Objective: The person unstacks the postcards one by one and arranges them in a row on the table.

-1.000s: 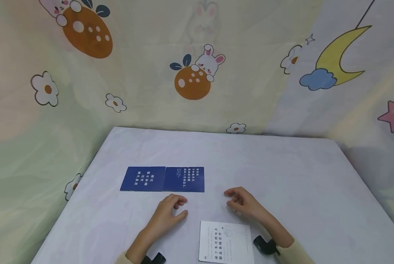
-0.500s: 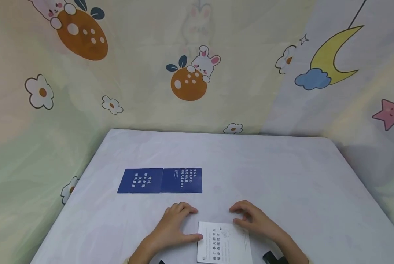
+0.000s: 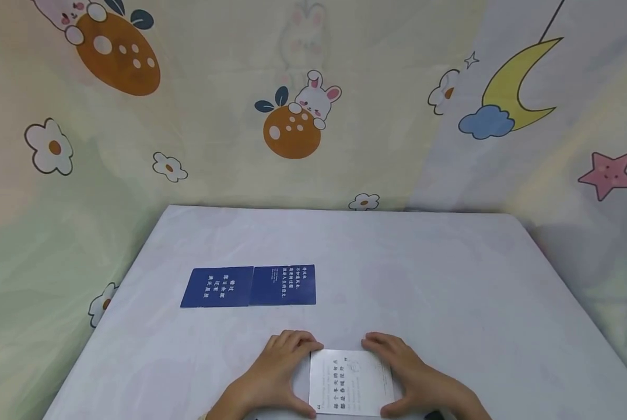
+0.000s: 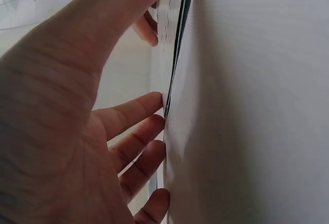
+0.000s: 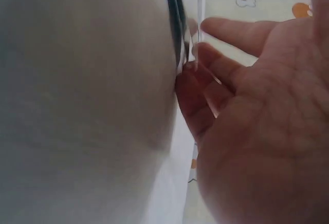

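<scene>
White printed card (image 3: 351, 382) on worktop (image 3: 423, 274), gripped at opposite sides by left hand (image 3: 271, 373) and right hand (image 3: 420, 376). Right hand covers its far right corner; faint small print unreadable. Dark layers (image 5: 175, 13) beneath, count unclear.

dark-lettered white card (image 3: 352, 388), white-lettered blue cards (image 3: 266, 286), white table (image 3: 423, 280)

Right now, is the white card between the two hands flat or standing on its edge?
Flat: in the head view, the white card has its printed face turned up.
</scene>
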`<state>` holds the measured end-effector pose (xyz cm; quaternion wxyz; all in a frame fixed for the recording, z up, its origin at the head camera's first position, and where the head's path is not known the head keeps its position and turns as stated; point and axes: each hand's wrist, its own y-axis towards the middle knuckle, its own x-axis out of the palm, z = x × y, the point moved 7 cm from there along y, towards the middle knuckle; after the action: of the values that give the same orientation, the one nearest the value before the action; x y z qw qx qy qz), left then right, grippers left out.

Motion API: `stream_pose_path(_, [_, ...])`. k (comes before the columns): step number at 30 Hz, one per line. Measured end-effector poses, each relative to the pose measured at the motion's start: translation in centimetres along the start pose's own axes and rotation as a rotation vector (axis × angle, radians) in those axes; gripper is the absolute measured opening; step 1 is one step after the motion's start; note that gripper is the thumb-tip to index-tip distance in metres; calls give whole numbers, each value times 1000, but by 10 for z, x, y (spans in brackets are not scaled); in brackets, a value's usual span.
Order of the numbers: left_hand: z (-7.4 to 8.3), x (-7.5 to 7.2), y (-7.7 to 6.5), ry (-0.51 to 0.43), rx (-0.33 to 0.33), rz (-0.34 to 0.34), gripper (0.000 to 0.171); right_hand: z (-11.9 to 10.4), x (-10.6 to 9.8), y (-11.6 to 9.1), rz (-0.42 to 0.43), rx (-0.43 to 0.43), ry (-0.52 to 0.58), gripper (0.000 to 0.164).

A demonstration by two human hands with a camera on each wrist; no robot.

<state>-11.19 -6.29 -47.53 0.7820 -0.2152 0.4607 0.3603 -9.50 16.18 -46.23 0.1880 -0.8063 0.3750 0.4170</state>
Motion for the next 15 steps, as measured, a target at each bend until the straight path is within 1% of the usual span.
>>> stream_pose_path(2, [0, -1, 0, 1, -6, -4, 100, -2, 2, -2, 9, 1, -21, 100])
stream_pose_path(5, [1, -1, 0, 10, -6, -5, 100, -3, 5, -6, 3, 36, -19, 101])
stream_pose_path(12, [2, 0, 0, 13, -13, -15, 96, -2, 9, -7, -48, 143, 58, 100])
stream_pose_path(15, [2, 0, -1, 13, -13, -20, 95, -1, 11, -7, -61, 164, 71, 100])
